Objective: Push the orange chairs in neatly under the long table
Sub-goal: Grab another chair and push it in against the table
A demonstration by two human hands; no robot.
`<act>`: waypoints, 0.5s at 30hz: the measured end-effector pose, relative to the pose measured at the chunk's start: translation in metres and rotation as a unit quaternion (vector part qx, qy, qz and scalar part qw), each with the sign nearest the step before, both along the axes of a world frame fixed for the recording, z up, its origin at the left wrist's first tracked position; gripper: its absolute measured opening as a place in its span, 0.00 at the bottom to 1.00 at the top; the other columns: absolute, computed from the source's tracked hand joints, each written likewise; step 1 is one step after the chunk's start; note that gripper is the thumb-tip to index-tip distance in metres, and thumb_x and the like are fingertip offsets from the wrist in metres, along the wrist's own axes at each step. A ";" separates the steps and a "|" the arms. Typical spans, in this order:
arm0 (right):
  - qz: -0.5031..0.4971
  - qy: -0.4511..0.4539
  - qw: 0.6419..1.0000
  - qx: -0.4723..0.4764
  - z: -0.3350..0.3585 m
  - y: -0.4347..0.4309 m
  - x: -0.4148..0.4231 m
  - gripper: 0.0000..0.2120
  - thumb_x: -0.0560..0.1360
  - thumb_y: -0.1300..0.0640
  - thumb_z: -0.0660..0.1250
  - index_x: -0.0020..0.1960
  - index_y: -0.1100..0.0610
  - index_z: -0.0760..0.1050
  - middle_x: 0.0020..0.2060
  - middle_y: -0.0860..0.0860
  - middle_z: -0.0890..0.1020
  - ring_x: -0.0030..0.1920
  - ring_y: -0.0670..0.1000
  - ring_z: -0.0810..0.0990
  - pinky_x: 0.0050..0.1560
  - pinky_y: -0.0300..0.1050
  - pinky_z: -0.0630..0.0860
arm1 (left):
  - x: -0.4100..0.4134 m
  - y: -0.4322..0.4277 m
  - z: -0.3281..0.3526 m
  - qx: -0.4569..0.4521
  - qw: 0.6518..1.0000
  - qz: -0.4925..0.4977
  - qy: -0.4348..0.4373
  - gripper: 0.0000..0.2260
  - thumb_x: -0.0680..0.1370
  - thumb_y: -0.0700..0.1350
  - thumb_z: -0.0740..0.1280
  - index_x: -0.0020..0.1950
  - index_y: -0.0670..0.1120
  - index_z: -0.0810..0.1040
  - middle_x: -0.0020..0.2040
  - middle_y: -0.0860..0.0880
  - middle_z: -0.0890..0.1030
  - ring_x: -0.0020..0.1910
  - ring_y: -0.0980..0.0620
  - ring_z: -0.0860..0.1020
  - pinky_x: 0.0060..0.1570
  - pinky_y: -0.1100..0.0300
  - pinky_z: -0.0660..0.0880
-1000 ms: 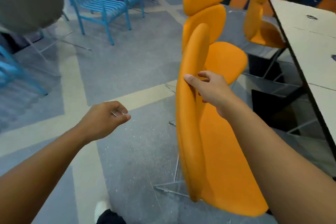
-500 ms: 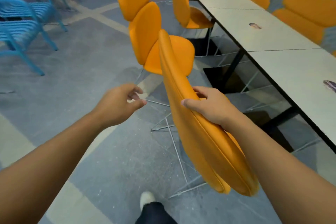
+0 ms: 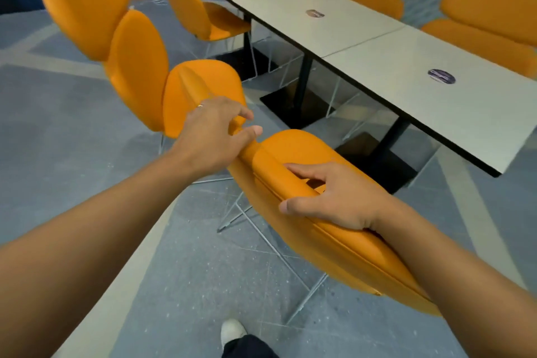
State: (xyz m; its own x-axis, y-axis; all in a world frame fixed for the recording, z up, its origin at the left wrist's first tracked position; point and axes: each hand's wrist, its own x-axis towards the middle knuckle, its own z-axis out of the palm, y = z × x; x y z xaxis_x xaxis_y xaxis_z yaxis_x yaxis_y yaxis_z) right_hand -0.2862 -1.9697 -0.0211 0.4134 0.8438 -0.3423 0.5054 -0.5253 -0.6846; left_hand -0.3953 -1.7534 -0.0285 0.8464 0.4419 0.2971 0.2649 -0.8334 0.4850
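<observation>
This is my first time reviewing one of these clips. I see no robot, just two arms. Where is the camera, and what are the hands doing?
There is no machine here. A person does the job with bare hands. One wide-angle camera worn on the head looks forward and down, so the arms enter from the bottom of the picture. The left hand and right hand both grip the back of the nearest orange chair. A second orange chair stands beyond it, not pushed under the long table on the right. The tabletop carries small round stickers. The white shoe at the bottom is the person's own.
</observation>
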 end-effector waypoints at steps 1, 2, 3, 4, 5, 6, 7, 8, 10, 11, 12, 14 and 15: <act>-0.004 -0.001 1.000 -0.012 0.001 -0.001 -0.002 0.30 0.71 0.38 0.73 0.70 0.31 0.67 0.50 0.29 0.75 0.46 0.32 0.76 0.42 0.28 0.70 | 0.007 0.001 0.000 -0.002 1.000 -0.031 0.005 0.14 0.77 0.57 0.66 0.56 0.50 0.81 0.54 0.52 0.80 0.56 0.51 0.76 0.55 0.50 0.72; -0.009 -0.004 1.000 -0.023 0.003 -0.001 -0.004 0.31 0.71 0.37 0.72 0.72 0.33 0.67 0.54 0.31 0.75 0.48 0.33 0.75 0.43 0.29 0.69 | 0.012 0.001 -0.001 -0.001 0.998 -0.063 0.004 0.13 0.78 0.58 0.65 0.53 0.50 0.82 0.49 0.54 0.80 0.52 0.52 0.77 0.52 0.53 0.71; -0.017 -0.008 0.999 -0.028 0.004 -0.001 -0.005 0.34 0.71 0.36 0.71 0.74 0.34 0.65 0.57 0.34 0.75 0.49 0.35 0.75 0.45 0.30 0.69 | 0.018 0.002 -0.002 0.002 0.996 -0.091 0.006 0.14 0.79 0.58 0.64 0.50 0.50 0.82 0.44 0.57 0.79 0.47 0.55 0.77 0.50 0.54 0.69; -0.021 -0.015 0.999 -0.034 0.004 -0.001 -0.007 0.35 0.71 0.34 0.71 0.75 0.35 0.64 0.61 0.36 0.74 0.51 0.38 0.75 0.48 0.32 0.69 | 0.021 0.003 -0.005 0.004 0.994 -0.108 0.011 0.15 0.79 0.59 0.62 0.48 0.51 0.82 0.39 0.59 0.77 0.42 0.58 0.76 0.52 0.54 0.68; -0.023 -0.027 0.998 -0.045 0.004 0.000 -0.009 0.36 0.70 0.32 0.70 0.76 0.36 0.64 0.64 0.37 0.74 0.54 0.39 0.75 0.50 0.35 0.70 | 0.024 0.006 -0.009 0.003 0.993 -0.119 0.023 0.17 0.80 0.61 0.60 0.45 0.52 0.82 0.35 0.59 0.75 0.39 0.59 0.74 0.57 0.51 0.67; -0.031 -0.039 0.997 -0.059 0.003 0.000 -0.011 0.37 0.69 0.30 0.69 0.76 0.36 0.64 0.66 0.38 0.74 0.57 0.42 0.74 0.53 0.39 0.71 | 0.027 0.010 -0.013 0.011 0.991 -0.128 0.045 0.20 0.80 0.63 0.57 0.42 0.53 0.80 0.32 0.58 0.75 0.38 0.60 0.74 0.64 0.49 0.63; -0.046 -0.046 0.995 -0.074 0.002 0.000 -0.012 0.38 0.68 0.28 0.68 0.75 0.36 0.65 0.67 0.38 0.74 0.59 0.43 0.74 0.56 0.42 0.72 | 0.029 0.014 -0.017 0.037 0.987 -0.141 0.063 0.23 0.80 0.65 0.52 0.40 0.53 0.79 0.31 0.55 0.76 0.38 0.59 0.74 0.67 0.47 0.60; -0.058 -0.051 0.993 -0.087 0.002 -0.001 -0.014 0.39 0.66 0.25 0.67 0.74 0.36 0.67 0.66 0.38 0.74 0.59 0.44 0.74 0.58 0.45 0.73 | 0.030 0.017 -0.020 0.069 0.984 -0.149 0.074 0.26 0.80 0.67 0.48 0.37 0.53 0.77 0.30 0.53 0.76 0.38 0.57 0.75 0.67 0.47 0.59; -0.087 -0.065 0.989 -0.101 0.004 -0.004 -0.017 0.40 0.62 0.20 0.63 0.69 0.37 0.73 0.62 0.39 0.78 0.58 0.45 0.76 0.60 0.50 0.75 | 0.029 0.020 -0.022 0.112 0.977 -0.165 0.075 0.30 0.80 0.67 0.44 0.33 0.51 0.74 0.30 0.51 0.75 0.37 0.53 0.74 0.62 0.48 0.62; -0.106 -0.077 0.986 -0.105 0.004 -0.003 -0.022 0.40 0.61 0.18 0.60 0.65 0.39 0.76 0.58 0.40 0.80 0.56 0.46 0.77 0.58 0.51 0.76 | 0.027 0.023 -0.023 0.123 0.974 -0.178 0.072 0.30 0.80 0.66 0.43 0.32 0.51 0.73 0.30 0.51 0.75 0.38 0.52 0.74 0.60 0.49 0.63; -0.120 -0.097 0.982 -0.106 0.006 -0.003 -0.026 0.41 0.61 0.16 0.57 0.61 0.41 0.80 0.53 0.43 0.82 0.53 0.47 0.79 0.55 0.53 0.77 | 0.025 0.024 -0.022 0.131 0.971 -0.189 0.066 0.30 0.80 0.66 0.42 0.32 0.51 0.72 0.31 0.51 0.75 0.38 0.51 0.73 0.58 0.50 0.63; -0.153 -0.154 0.970 -0.113 0.007 -0.001 -0.036 0.46 0.61 0.14 0.48 0.48 0.50 0.82 0.41 0.50 0.82 0.43 0.51 0.79 0.45 0.57 0.76 | 0.023 0.030 -0.022 0.146 0.965 -0.213 0.051 0.30 0.80 0.66 0.42 0.32 0.51 0.72 0.31 0.51 0.75 0.38 0.50 0.72 0.56 0.52 0.63; -0.172 -0.185 0.960 -0.122 0.007 0.002 -0.043 0.47 0.62 0.14 0.44 0.41 0.54 0.80 0.35 0.52 0.80 0.38 0.52 0.78 0.41 0.57 0.74 | 0.022 0.034 -0.022 0.145 0.962 -0.227 0.040 0.30 0.81 0.65 0.43 0.32 0.51 0.72 0.30 0.51 0.74 0.37 0.50 0.72 0.55 0.52 0.64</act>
